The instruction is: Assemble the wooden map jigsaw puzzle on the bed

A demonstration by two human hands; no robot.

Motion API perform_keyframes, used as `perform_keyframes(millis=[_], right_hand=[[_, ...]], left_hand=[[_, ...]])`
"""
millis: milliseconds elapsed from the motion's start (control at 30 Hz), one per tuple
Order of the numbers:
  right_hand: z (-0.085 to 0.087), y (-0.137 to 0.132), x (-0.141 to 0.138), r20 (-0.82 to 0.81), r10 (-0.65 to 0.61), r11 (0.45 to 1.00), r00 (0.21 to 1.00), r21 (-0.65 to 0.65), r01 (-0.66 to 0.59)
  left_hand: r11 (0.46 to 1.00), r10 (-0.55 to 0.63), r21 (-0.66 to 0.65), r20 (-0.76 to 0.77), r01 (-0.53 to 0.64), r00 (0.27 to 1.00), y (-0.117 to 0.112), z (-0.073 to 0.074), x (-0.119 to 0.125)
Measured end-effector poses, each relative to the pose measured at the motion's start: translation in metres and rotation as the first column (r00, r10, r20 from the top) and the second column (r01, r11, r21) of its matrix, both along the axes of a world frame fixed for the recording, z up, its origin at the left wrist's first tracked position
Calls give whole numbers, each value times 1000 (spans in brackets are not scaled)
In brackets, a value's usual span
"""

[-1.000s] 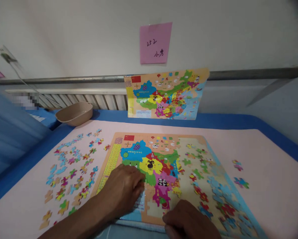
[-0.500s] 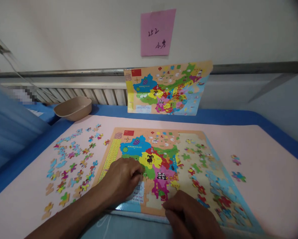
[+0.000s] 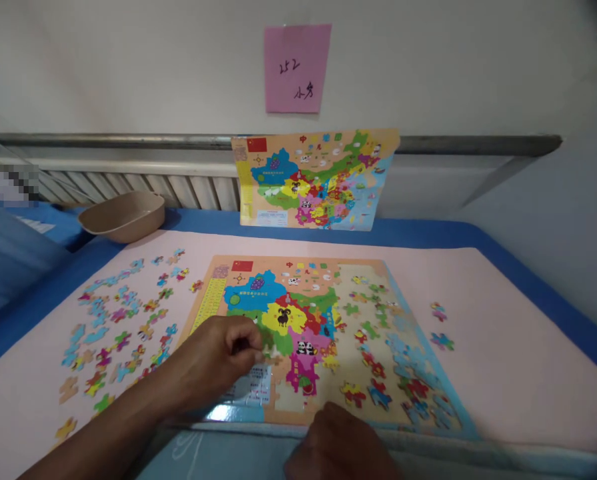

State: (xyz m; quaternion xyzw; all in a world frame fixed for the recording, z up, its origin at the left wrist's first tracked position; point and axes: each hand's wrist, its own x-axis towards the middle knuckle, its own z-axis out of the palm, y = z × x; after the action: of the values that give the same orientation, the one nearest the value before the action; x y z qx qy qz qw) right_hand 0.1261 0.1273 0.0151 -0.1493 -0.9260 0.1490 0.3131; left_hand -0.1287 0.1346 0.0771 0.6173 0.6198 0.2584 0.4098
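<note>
A colourful map puzzle board (image 3: 217, 298) lies flat on the pink mat, its left half filled and its right half strewn with loose pieces. My left hand (image 3: 218, 357) rests on the board's near left part. Its fingers are pinched on a small pale green puzzle piece (image 3: 267, 345) at the edge of the filled area. My right hand (image 3: 336, 447) sits low at the board's near edge. It is curled closed with only its back showing, and what it holds, if anything, is hidden.
Several loose pieces (image 3: 118, 320) are scattered on the mat left of the board, a few more pieces (image 3: 441, 327) to the right. A finished map picture (image 3: 313, 180) leans against the metal rail (image 3: 128, 141). A beige bowl (image 3: 123, 215) stands back left. A pink note (image 3: 296, 67) hangs on the wall.
My left hand has gone from pressing flat on the board to a pinch lifted slightly, drawn back to the left. My right hand has slid lower. The view has shifted right.
</note>
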Motion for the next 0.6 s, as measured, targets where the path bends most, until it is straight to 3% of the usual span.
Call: perform_keyframes(millis=[67,167,233,333,467,600], right_hand=[[8,1,1,-69,-109,985,992,-138,99],[25,6,4,-51,-229,896,972,-401,190],[33,7,4,-36,-219,880,975,-438,182],[37,1,4,-21,-134,933,991,-340,119],[35,-12,4,122,79,990,989,-127,-63],[26,-21,4,294,81,995,952,29,-94]], left_hand=[[998,-38,-53,80,42,996,-9,9,2],[975,-158,-120,215,187,964,-27,21,12],[950,-271,-99,199,294,942,-39,27,20],[924,-378,-61,-7,377,926,-49,30,29],[917,-399,-81,-202,390,895,-50,29,31],[930,-367,-70,-248,361,897,-53,22,27]])
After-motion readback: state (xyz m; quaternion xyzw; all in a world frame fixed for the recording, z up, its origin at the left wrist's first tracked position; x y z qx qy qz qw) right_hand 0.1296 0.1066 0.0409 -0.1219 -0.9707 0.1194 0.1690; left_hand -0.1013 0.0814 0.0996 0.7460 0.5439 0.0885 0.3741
